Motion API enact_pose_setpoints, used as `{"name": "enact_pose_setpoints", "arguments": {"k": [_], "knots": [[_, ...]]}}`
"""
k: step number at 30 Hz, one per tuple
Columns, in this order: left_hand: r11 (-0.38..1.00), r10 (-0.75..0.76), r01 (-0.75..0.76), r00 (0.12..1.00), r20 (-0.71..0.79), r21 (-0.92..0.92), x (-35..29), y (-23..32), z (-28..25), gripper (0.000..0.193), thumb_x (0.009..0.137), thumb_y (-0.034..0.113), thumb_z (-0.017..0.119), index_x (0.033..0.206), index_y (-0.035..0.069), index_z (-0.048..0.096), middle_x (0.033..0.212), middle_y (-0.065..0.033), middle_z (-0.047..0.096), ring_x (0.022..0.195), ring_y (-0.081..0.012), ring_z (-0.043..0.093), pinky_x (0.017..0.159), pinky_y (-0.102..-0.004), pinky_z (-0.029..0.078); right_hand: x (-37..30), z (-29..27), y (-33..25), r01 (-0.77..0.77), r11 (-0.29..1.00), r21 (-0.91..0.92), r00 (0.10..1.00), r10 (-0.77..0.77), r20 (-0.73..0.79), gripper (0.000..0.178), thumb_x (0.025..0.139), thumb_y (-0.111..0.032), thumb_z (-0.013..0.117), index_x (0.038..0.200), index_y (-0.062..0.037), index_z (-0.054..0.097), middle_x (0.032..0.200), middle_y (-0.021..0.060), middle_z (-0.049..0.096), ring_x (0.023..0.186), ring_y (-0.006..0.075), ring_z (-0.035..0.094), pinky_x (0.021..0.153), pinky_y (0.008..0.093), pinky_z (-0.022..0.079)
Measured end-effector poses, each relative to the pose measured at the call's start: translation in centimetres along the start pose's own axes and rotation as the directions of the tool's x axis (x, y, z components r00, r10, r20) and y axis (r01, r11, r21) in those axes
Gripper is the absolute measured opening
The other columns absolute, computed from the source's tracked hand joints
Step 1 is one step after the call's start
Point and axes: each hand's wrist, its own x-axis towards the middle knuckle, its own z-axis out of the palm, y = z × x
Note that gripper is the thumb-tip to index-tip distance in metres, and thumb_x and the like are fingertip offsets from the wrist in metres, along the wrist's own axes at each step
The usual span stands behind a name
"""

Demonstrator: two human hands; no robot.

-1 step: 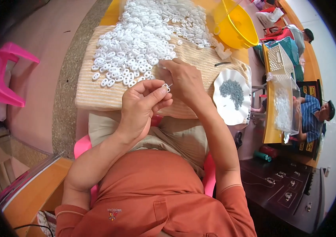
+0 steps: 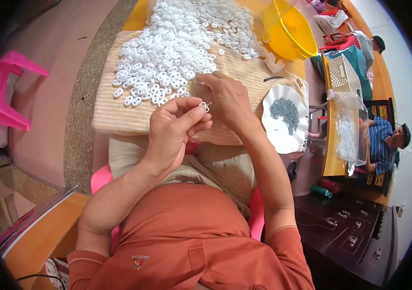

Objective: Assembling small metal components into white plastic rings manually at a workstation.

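Note:
My left hand [image 2: 174, 124] is closed, its thumb and forefinger pinching a small white plastic oval piece with two holes [image 2: 205, 107]. A thin grey pin-like bit [image 2: 209, 103] sticks out beside this piece. My right hand [image 2: 227, 94] is just beyond and to the right, back upward, fingers bent in toward the near edge of the pile. Its fingertips are partly hidden, and what they hold, if anything, cannot be made out. A large heap of white two-hole oval pieces [image 2: 160, 63] lies ahead on a striped towel [image 2: 119, 113].
Right of my right hand lies a white scalloped dish [image 2: 273, 135] with small grey bits [image 2: 285, 113]. A dark short strip [image 2: 273, 78] and a yellow basin [image 2: 295, 31] are beyond it. A pink stool [image 2: 10, 92] stands left. Another person [image 2: 385, 145] sits at a table on the right.

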Motion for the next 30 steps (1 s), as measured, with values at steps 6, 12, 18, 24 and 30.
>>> {"name": "enact_pose_setpoints", "arguments": {"k": [6, 12, 18, 24, 30], "knots": [[1.000, 0.008, -0.008, 1.000, -0.007, 0.001, 0.1, 0.3, -0.1, 0.013, 0.088, 0.002, 0.062, 0.101, -0.001, 0.061, 0.091, -0.0073, 0.064, 0.082, -0.0146, 0.065, 0.074, -0.0270, 0.057, -0.6, 0.5, 0.8, 0.028, 0.995, 0.096, 0.998, -0.022, -0.057, 0.013, 0.081, -0.023, 0.062, 0.087, -0.0117, 0.066, 0.083, 0.0122, 0.061, 0.073, 0.0351, 0.062, 0.065, 0.0441, 0.049], [1.000, 0.008, -0.008, 1.000, -0.006, -0.003, 0.2, 0.2, -0.2, 0.013, 0.088, 0.002, 0.062, 0.101, -0.001, 0.061, 0.091, -0.0074, 0.064, 0.082, -0.0147, 0.065, 0.075, -0.0274, 0.057, -0.9, 0.1, 0.7, 0.026, 0.991, 0.133, 0.999, -0.020, -0.050, 0.020, 0.077, -0.014, 0.065, 0.095, -0.0094, 0.068, 0.086, 0.0098, 0.063, 0.079, 0.0323, 0.063, 0.068, 0.0390, 0.049], [1.000, 0.006, -0.005, 1.000, -0.020, 0.012, 0.2, 0.1, -0.2, 0.013, 0.088, 0.002, 0.062, 0.101, -0.001, 0.061, 0.091, -0.0076, 0.064, 0.082, -0.0147, 0.065, 0.075, -0.0276, 0.057, -0.8, -0.3, 0.3, -0.044, 0.994, 0.098, 0.998, 0.041, 0.036, 0.020, 0.075, -0.011, 0.062, 0.095, -0.0073, 0.067, 0.092, 0.0110, 0.063, 0.085, 0.0337, 0.062, 0.073, 0.0401, 0.049], [1.000, 0.011, -0.011, 1.000, -0.026, 0.008, 0.3, 0.0, -0.3, 0.013, 0.088, 0.002, 0.062, 0.101, -0.001, 0.061, 0.091, -0.0076, 0.065, 0.081, -0.0143, 0.065, 0.074, -0.0273, 0.057, -1.3, 0.1, 0.4, 0.053, 0.988, 0.148, 0.998, -0.046, -0.049, 0.020, 0.077, -0.015, 0.064, 0.095, -0.0068, 0.066, 0.096, 0.0111, 0.063, 0.086, 0.0337, 0.062, 0.075, 0.0401, 0.049], [1.000, 0.023, -0.023, 0.999, -0.023, -0.003, 0.4, 0.1, -0.3, 0.013, 0.088, 0.003, 0.063, 0.101, 0.001, 0.061, 0.090, -0.0073, 0.065, 0.080, -0.0141, 0.065, 0.073, -0.0271, 0.057, -1.5, 0.1, 0.3, 0.134, 0.978, 0.162, 0.990, -0.126, -0.057, 0.018, 0.079, -0.012, 0.064, 0.097, -0.0063, 0.066, 0.092, 0.0121, 0.065, 0.085, 0.0342, 0.062, 0.073, 0.0395, 0.050]]}}
